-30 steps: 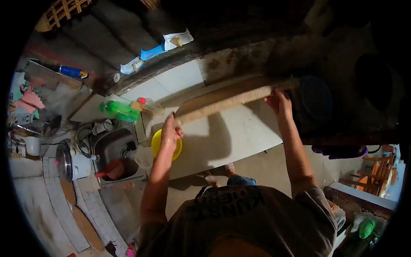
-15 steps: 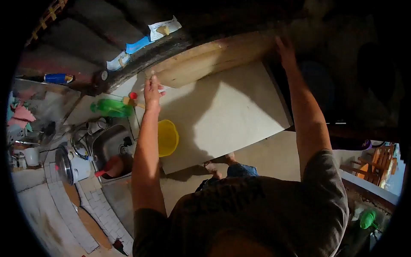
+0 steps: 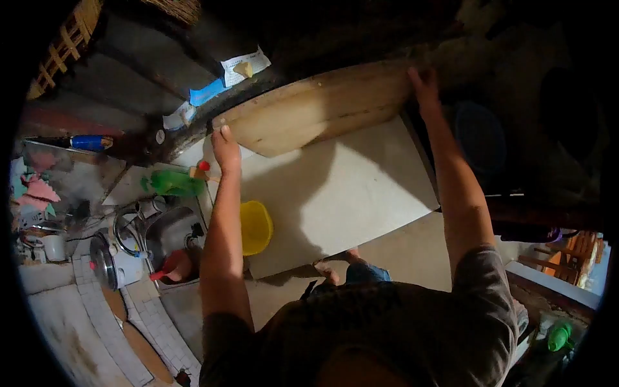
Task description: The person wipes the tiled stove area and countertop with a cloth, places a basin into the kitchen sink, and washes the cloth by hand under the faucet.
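Observation:
A long wooden board (image 3: 316,113) stands on edge at the back of a pale countertop (image 3: 374,174), its broad face toward me. My left hand (image 3: 226,151) is closed on the board's left end, thumb over the upper edge; its other fingers are mostly hidden. At the opposite end, my right hand (image 3: 425,91) grips the upper right corner, partly in shadow. A yellow basin (image 3: 256,228) lies by my left forearm on the counter. Near my left hand are a green plastic bottle (image 3: 175,183) and a small red cap (image 3: 204,166).
To the left is a metal sink (image 3: 169,226) holding a red dipper (image 3: 174,266), beside a rice cooker (image 3: 115,258). Paper packets (image 3: 245,68) sit on the dark ledge behind the board. A blue round basin (image 3: 480,137) is in shadow at right.
More of the board's face shows now, as it has tilted toward upright. My left fingers, spread earlier, have closed on its end. The whole view has shifted slightly down.

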Demonstrator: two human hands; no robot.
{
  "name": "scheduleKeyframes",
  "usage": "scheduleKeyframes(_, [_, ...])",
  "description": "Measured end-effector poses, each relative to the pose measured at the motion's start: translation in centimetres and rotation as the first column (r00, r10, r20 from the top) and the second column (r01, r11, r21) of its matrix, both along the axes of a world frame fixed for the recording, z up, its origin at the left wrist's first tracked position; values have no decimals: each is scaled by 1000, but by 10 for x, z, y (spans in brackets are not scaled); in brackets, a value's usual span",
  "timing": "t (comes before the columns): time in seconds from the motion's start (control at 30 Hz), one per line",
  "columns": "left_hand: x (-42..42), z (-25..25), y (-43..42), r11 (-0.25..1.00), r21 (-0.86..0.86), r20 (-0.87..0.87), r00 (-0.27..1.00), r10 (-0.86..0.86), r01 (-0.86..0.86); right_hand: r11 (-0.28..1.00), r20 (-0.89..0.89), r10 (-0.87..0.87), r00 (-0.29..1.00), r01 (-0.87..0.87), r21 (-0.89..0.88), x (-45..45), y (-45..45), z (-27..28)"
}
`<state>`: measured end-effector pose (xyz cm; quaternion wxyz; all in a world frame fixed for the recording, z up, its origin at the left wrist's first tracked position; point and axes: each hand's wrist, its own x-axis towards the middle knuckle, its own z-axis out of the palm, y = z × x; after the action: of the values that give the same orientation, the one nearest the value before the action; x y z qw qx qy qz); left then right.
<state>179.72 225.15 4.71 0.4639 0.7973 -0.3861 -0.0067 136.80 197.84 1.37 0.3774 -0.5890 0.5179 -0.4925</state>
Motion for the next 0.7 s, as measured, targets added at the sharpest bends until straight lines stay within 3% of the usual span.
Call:
scheduleKeyframes(0.07, [-11, 1, 2, 983, 148, 40, 994, 104, -109, 998, -16, -46, 999, 46, -33, 11, -11, 9])
scheduleKeyframes(0.13, [-20, 3, -2, 995, 77, 37, 997, 65, -68, 997, -12, -34, 999, 33, -71, 23, -20, 23])
scheduleKeyframes(0.2, [-22, 4, -5, 985, 133, -56, 991, 123, -115, 995, -7, 4, 1000, -5, -101, 33, -30, 30])
scheduleKeyframes(0.27, [0, -15, -20, 994, 80, -62, 995, 82, -77, 978, -240, -62, 969, 11, -209, 40, -57, 16])
scheduleKeyframes(0.33, [-5, -17, -28, 979, 50, 26, 980, 198, -199, 978, -319, -64, 946, -5, -211, 47, -87, -5])
scheduleKeyframes(0.4, [-17, 2, -27, 978, 130, -65, 983, 172, -163, 977, -394, -68, 917, -19, -214, 53, -109, -25])
scheduleKeyframes(0.43, [-24, 0, -24, 992, -18, -267, 957, 113, -122, 904, -738, -174, 652, -191, -382, 55, -114, -36])
scheduleKeyframes(0.47, [-28, -2, -20, 978, -175, -444, 896, 21, -110, 854, -849, -244, 468, -311, -416, 54, -117, -48])
scheduleKeyframes(0.5, [-26, -15, -14, 976, -208, -331, 944, -5, -68, 785, -893, -348, 285, -433, -444, 53, -119, -59])
scheduleKeyframes(0.53, [-28, -28, -5, 974, -205, -332, 943, 21, -94, 768, -893, -343, 291, -461, -445, 58, -111, -63])
scheduleKeyframes(0.6, [-34, -49, 18, 993, -69, 52, 994, 100, -96, 737, -875, -307, 375, -488, -467, 58, -87, -70])
scheduleKeyframes(0.67, [-65, -36, 50, 988, -149, -345, 938, -20, -34, 649, -840, -322, 436, -544, -531, 53, -54, -75])
scheduleKeyframes(0.7, [-76, -28, 68, 996, -76, -315, 947, -61, 39, 577, -816, -346, 463, -581, -574, 49, -33, -77])
